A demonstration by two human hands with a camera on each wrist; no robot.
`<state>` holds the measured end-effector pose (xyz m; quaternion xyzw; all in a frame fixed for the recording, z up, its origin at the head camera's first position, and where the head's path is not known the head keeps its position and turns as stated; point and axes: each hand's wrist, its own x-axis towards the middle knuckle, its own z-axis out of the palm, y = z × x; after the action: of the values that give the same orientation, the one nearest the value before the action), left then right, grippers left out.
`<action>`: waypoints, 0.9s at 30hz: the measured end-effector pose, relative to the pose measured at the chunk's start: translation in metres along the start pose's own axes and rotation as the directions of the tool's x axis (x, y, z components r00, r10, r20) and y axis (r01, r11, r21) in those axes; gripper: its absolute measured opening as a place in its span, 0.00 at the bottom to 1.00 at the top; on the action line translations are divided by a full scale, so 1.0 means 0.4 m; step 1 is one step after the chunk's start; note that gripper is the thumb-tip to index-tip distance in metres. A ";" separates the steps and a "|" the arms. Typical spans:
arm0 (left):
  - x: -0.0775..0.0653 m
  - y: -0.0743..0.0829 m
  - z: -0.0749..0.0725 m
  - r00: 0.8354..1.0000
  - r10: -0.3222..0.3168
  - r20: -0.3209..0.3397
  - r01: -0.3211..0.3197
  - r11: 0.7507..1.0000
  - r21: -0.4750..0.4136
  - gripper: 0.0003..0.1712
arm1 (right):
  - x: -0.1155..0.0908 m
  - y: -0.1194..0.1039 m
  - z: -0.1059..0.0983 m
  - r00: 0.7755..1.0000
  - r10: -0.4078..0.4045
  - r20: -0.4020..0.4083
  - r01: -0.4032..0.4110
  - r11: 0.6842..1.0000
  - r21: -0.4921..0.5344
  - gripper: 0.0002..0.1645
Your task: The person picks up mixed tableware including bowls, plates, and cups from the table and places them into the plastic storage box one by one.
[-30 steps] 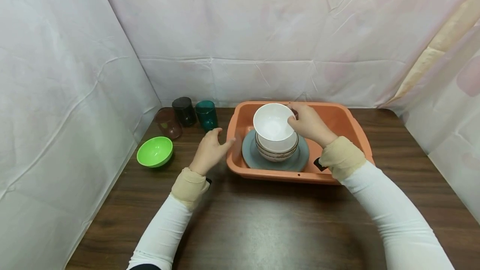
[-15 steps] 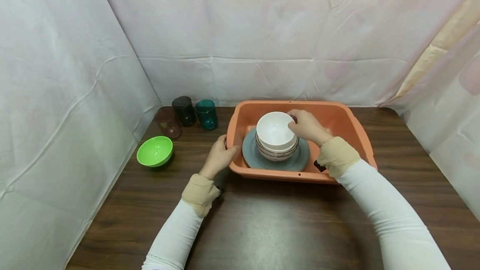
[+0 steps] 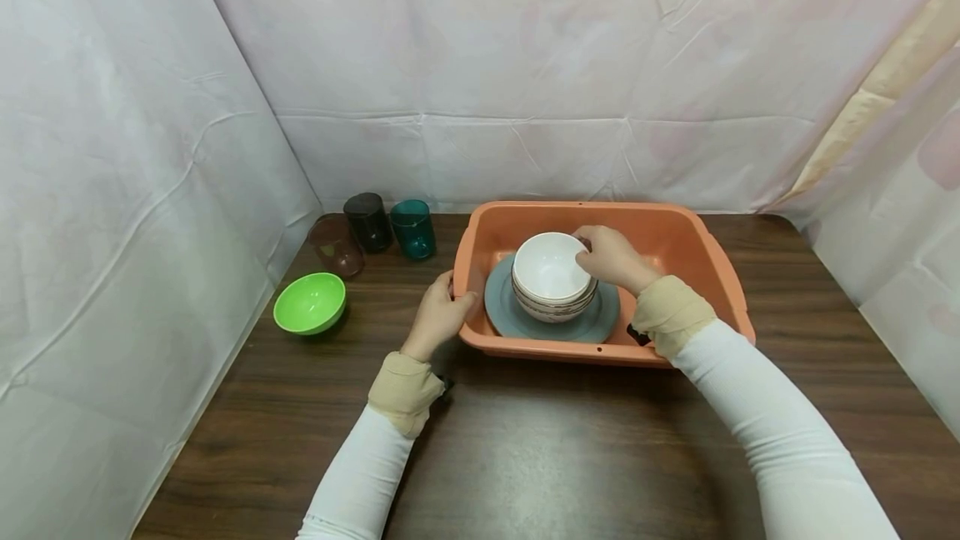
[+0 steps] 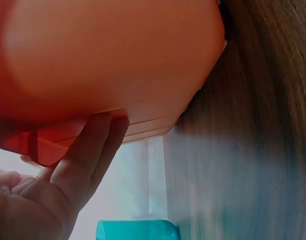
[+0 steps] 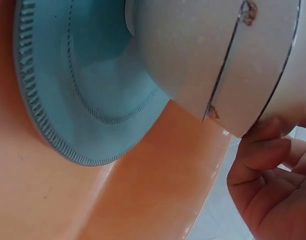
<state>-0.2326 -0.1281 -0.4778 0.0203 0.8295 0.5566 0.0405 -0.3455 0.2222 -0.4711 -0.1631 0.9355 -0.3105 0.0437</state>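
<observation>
My right hand (image 3: 611, 257) pinches the right rim of a white bowl (image 3: 551, 263). That bowl sits nested on top of a stack of bowls with dark rim lines (image 3: 553, 313). In the right wrist view the fingertips are right at the rims of the stacked bowls (image 5: 193, 55). Beneath the stack lies a blue-grey plate (image 5: 127, 135) with a ridged edge, inside the orange plastic basin (image 3: 555, 349). My left hand (image 3: 437, 317) holds the basin's left end, thumb by the rim; in the left wrist view its fingers (image 4: 82, 160) reach under the rim along the outer wall.
Left of the basin stand a teal cup (image 3: 413, 230), a dark cup (image 3: 368, 223) and a brownish clear cup (image 3: 336, 247). A bright green bowl (image 3: 310, 304) sits in front of them on the wooden table (image 3: 540, 457). White cloth (image 3: 480, 82) hangs behind and at both sides.
The white bowl has come down onto the stack with my right hand still at its rim. My left hand has moved right and taken hold of the basin's left end.
</observation>
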 end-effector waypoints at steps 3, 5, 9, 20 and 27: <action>-0.036 0.058 -0.001 1.000 -0.026 -0.006 0.025 1.000 -0.013 0.39 | -0.026 -0.046 -0.017 1.000 0.007 0.002 -0.007 1.000 -0.008 0.30; -0.052 0.081 -0.006 1.000 -0.001 0.008 0.001 1.000 -0.016 0.39 | -0.010 -0.031 -0.006 1.000 0.029 -0.007 -0.029 0.999 -0.038 0.31; 0.017 -0.034 -0.001 0.998 0.052 0.026 -0.051 0.999 -0.018 0.43 | 0.002 -0.019 0.004 0.998 0.055 0.004 -0.055 0.998 -0.038 0.33; -0.017 0.024 -0.001 0.999 0.042 0.020 -0.042 0.999 -0.034 0.41 | 0.034 0.040 0.026 1.000 -0.007 -0.031 0.005 0.998 -0.057 0.29; -0.078 0.129 -0.003 1.000 -0.021 0.002 0.021 1.000 -0.020 0.37 | 0.018 0.033 0.005 0.999 0.018 -0.029 -0.019 0.999 -0.043 0.29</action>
<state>-0.2021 -0.1122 -0.4281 0.0117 0.8240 0.5645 0.0476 -0.3556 0.2287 -0.4802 -0.1507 0.9440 -0.2919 0.0297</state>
